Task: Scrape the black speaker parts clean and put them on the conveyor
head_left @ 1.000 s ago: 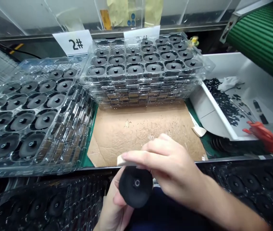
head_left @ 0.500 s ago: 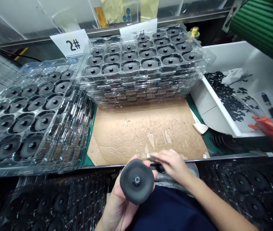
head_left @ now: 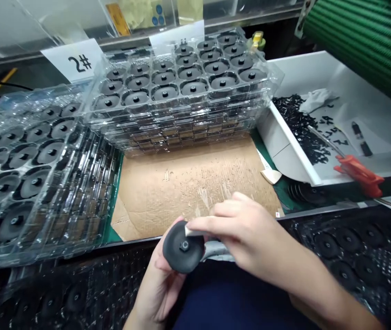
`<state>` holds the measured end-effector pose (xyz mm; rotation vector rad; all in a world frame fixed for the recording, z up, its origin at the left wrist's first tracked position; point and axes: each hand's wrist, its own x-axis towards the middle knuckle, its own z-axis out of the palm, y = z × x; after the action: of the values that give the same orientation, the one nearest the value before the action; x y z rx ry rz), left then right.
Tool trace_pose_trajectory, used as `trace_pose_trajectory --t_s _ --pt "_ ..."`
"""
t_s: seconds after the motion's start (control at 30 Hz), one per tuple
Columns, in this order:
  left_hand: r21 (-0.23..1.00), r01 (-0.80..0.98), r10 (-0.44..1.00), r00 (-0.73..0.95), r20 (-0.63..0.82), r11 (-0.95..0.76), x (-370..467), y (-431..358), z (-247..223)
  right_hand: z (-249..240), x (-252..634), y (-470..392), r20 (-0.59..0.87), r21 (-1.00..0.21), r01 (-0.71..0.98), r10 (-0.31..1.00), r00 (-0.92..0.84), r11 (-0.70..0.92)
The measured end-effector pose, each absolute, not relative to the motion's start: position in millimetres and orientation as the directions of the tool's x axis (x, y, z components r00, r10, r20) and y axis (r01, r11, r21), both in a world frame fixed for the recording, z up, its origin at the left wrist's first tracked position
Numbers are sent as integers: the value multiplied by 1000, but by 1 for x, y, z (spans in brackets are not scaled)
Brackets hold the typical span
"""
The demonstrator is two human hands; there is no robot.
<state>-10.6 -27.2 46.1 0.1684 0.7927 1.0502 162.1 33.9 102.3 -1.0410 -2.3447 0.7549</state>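
A dark grey rounded-square part (head_left: 173, 252) with a small round hub in its middle is held in my left hand (head_left: 163, 284), fingers wrapped around its rim and underside. It tilts toward me above the front edge of the bench. My right hand (head_left: 240, 227) reaches over from the right, fingers closed together, index finger stretched to the far upper rim of the part. A small off-white piece (head_left: 189, 232) shows at that fingertip, touching the part's face; its kind is too small to tell. The right thumb is mostly hidden.
A cardboard sheet (head_left: 168, 197) lies on the bench. Stacked clear plastic trays (head_left: 181, 107) of similar parts stand behind it, more trays (head_left: 54, 183) at left. On the right, a white bin (head_left: 381, 133) holds small black pieces and a red-handled tool (head_left: 359, 174). A green ribbed hose (head_left: 357, 41) hangs above.
My right hand has moved up and left, from beside the part onto its upper rim. The part in my left hand has tilted. The whole view has shifted somewhat.
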Motion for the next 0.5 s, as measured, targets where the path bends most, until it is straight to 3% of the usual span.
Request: trace_pose_trajectory --t_s 0.13,0.27,0.33,0.4,0.5 --pt "490 -711 835 255 -488 504 -2 -22 48 97 151 16 404 -622 514 805 -436 590" --pt "587 -723 912 150 -381 364 0 -15 59 101 149 -15 482 -526 602 794 -370 600" --pt "624 -719 938 117 -326 306 0 -13 64 103 158 -21 415 -672 471 817 -400 571" --pt "616 -727 939 122 -320 304 2 -12 69 104 167 -18 282 -842 361 897 -341 402" --pt "578 -743 924 143 -356 338 8 -12 74 107 168 -6 257 -881 374 956 -138 291"
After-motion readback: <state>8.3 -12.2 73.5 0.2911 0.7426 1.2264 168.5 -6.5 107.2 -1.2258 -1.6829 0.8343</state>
